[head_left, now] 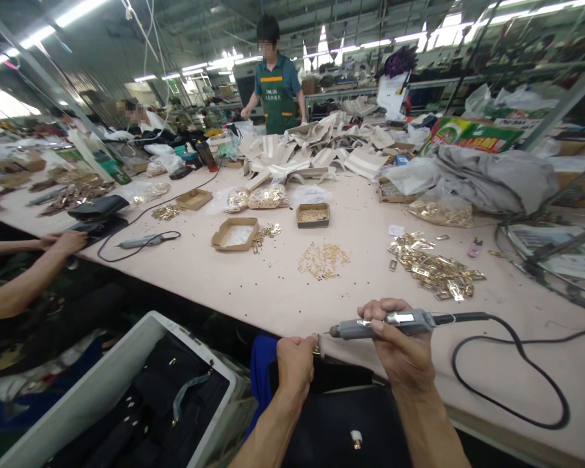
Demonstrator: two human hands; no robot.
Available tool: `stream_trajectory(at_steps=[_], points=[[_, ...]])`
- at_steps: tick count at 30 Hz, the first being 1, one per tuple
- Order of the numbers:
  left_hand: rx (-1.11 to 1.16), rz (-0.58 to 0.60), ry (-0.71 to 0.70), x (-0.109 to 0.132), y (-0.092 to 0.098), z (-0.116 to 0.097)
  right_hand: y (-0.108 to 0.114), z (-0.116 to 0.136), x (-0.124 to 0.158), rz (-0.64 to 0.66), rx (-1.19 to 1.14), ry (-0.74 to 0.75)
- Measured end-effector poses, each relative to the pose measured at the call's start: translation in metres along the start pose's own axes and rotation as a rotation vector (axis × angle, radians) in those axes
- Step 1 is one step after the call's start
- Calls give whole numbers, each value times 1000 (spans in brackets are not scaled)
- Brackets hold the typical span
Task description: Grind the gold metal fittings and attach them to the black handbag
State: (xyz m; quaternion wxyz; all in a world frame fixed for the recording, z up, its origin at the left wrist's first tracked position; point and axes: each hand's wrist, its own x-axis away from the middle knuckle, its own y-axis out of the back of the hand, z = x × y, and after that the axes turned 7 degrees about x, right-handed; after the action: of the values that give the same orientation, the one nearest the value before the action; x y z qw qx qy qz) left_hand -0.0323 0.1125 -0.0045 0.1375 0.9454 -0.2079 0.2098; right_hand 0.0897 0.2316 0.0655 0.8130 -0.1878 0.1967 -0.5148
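My right hand (403, 348) is wrapped round a grey corded electric screwdriver (358, 328), held level with its tip pointing left. Close to that tip, my left hand (295, 363) pinches a small gold metal buckle plate (316, 344) at the table's front edge. Whether the tip touches the plate I cannot tell. Below my hands a black leather bag piece (348, 422) lies across my lap, with a small gold fitting (356, 439) partly wrapped in white on it.
Ahead on the table (253, 302) lie loose gold screws (323, 261), gold plates (433, 266) and cardboard trays (234, 234). A white crate (175, 331) of black pieces stands left. A co-worker's hands (68, 242) work further left; another person (275, 84) stands across the table.
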Motion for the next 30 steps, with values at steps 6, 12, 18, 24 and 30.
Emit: stream_trajectory(at_steps=[6,12,18,24,30], points=[[40,23,-7,0,2,6,-3,-9,-4,-83,-29,-38],[106,67,5,2,4,9,-2,-10,-14,-178,-11,-17],[117,40,-8,0,4,14,4,-29,-31,-232,-33,-105],[116,20,-28,-2,4,19,17,-52,-50,-329,-101,-219],[116,33,-38,-3,5,18,29,-65,-66,-340,-74,-287]])
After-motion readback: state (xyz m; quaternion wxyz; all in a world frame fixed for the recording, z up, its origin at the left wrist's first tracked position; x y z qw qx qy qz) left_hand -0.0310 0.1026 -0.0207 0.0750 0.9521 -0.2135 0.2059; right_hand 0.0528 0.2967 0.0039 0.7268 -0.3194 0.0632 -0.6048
